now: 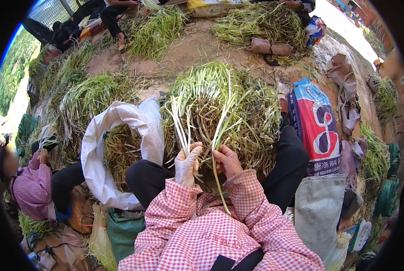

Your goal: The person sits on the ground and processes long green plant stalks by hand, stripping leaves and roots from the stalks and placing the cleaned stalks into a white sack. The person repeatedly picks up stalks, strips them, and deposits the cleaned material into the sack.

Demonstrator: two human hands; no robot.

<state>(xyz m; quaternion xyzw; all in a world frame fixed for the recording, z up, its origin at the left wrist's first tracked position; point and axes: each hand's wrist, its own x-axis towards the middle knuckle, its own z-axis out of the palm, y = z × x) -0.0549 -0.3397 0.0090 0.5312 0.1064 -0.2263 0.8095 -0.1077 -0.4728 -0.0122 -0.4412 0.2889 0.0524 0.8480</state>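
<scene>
My left hand (187, 164), in a thin translucent glove, grips a small bunch of pale peeled stems (181, 127) that fan upward. Beside it, bare, my right hand (227, 160) pinches greener leafy stalks (224, 123) between thumb and fingers. One yellowish stalk (220, 189) hangs from there towards my lap. Before my knees lies a heap of stem vegetables (253, 115), with brown roots or husks on the near side and pale stems and green tops farther off. What my curled left fingers cover is hidden.
At my left knee an open white woven sack (98, 132) has its rim rolled down. A printed sack (314, 128) and a grey sack (320, 206) lie to my right. A tied pale bundle (102, 233) stands beside a green sack (125, 233). Another person (36, 189) sits at left; others sit beyond.
</scene>
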